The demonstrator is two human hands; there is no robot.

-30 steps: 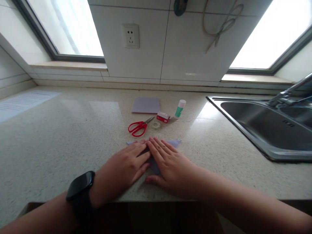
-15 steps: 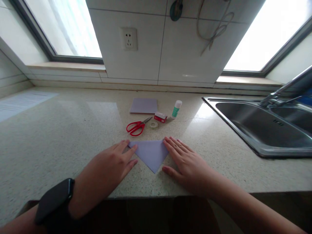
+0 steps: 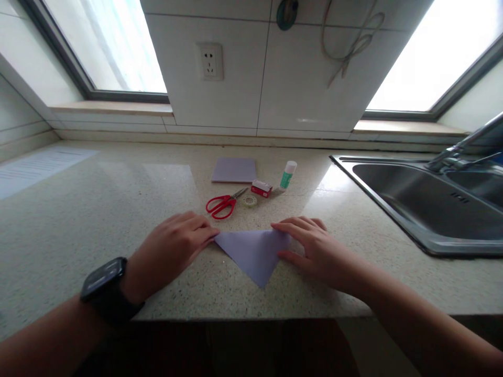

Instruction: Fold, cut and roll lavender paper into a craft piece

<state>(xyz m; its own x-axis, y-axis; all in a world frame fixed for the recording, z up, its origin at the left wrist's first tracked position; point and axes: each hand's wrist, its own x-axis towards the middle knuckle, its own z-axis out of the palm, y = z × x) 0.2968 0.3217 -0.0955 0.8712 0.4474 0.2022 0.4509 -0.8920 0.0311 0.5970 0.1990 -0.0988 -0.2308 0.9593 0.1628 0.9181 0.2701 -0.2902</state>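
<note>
A purple sheet of paper (image 3: 251, 254), folded into a triangle, lies near the front of the counter with its point toward me. My left hand (image 3: 183, 238) pinches its left corner between thumb and fingers. At the right corner is my right hand (image 3: 306, 243), with fingers along the top edge and thumb below, gripping the paper there. Just beyond the fold are red-handled scissors (image 3: 222, 206) and a small roll of clear tape (image 3: 249, 200).
Behind the tape sits a small red-and-white box (image 3: 261, 188), with a glue stick (image 3: 288, 175) upright to its right. A stack of purple paper (image 3: 233, 170) lies farther back. A steel sink (image 3: 412, 209) is at right, a printed sheet (image 3: 43, 165) at far left.
My left hand has gone from lying spread on the corner to pinching it. My right hand has closed on the other corner, and the paper has shifted slightly right with its point swung nearer me.
</note>
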